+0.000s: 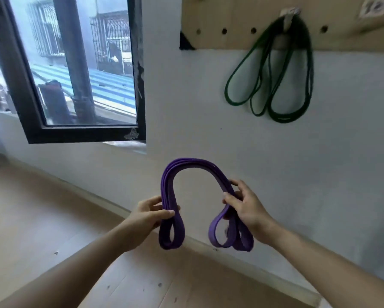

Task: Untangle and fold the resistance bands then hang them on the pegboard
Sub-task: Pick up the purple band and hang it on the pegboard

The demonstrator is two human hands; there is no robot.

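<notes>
Below pegboard (231, 23), mid-air near wall: purple band (193, 167), folded in several layers, arched betw. both hands. Left hand (148, 215) & right hand (246, 207) each clenched on one end, prob. keeping layers stacked, arch ready for hook. Green band (273, 85) already hung on hook (287, 16).

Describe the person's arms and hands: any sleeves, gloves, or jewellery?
Both forearms are bare as far as the picture shows, with no sleeves in view. The left hand and right hand wear no gloves, and no rings, watch or wristbands are visible.
</notes>
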